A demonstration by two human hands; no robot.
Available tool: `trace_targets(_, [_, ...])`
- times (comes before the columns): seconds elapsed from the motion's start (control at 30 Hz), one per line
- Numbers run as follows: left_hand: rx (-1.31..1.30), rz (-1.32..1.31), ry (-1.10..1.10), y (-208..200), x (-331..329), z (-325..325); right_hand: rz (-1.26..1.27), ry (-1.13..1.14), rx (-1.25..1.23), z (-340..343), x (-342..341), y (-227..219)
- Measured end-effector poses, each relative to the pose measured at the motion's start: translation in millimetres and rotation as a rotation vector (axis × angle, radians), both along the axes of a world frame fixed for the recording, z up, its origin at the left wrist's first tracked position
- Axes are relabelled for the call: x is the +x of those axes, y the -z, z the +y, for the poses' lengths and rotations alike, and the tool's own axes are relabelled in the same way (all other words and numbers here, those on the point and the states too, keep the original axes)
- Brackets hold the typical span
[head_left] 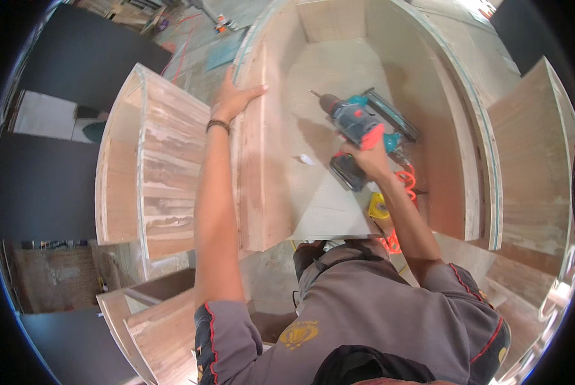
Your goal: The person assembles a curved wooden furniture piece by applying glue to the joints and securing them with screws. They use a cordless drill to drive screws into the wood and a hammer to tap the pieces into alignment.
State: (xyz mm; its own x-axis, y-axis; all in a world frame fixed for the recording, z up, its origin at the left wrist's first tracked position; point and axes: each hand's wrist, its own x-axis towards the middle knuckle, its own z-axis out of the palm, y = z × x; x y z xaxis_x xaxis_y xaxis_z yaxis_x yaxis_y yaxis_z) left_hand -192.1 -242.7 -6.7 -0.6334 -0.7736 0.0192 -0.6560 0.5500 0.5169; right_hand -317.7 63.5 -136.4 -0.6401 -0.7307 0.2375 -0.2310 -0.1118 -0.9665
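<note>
My left hand [231, 102] lies on the left wall of a curved wooden cabinet frame [254, 160], thumb spread across its edge and fingers stretched forward, open. A dark bracelet circles that wrist. In my right hand [369, 156] is a cordless drill [351, 122], held over the inside of the frame, its bit pointing to the far left. The drill is slightly blurred. Beneath and beyond it, a teal and black nail gun [393, 114] rests inside the frame, partly hidden by the drill and my hand. A yellow tape measure [378, 205] sits nearer to me, beside my right forearm.
An orange coiled air hose [405, 179] runs near my right forearm. Another curved wooden frame [172, 160] stands at the left, and a wooden panel piece [525, 154] at the right. Dark panels [46, 186] line the far left. A small white scrap [305, 159] lies inside the cabinet frame.
</note>
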Motion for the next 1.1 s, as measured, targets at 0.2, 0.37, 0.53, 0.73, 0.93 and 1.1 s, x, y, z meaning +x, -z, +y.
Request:
trace_targets(0.2, [0.044,0.146,0.054,30.9,18.2,-31.3,-0.019,0.092,-0.209,-34.5,24.9,-2.0])
trace_targets(0.37, [-0.012,0.069,0.032,13.8,4.5,-10.3,-0.034,0.107,-0.205,-47.2,22.4,-3.3])
trace_targets(0.53, [0.010,0.099,0.070,23.8,10.0,-26.4,-0.049,0.168,-0.178,-50.6,37.8,-11.0])
trace_targets(0.73, [-0.030,0.122,0.136,37.5,5.6,-47.1,0.143,0.307,-0.119,-47.6,41.8,8.3])
trace_targets(0.93, [-0.162,0.079,0.150,52.8,1.5,-61.1,0.112,0.258,0.083,-22.4,59.6,16.8])
trace_targets(1.1, [-0.292,-0.069,0.095,36.9,-3.0,-25.6,0.234,0.395,0.111,-7.6,78.6,18.7])
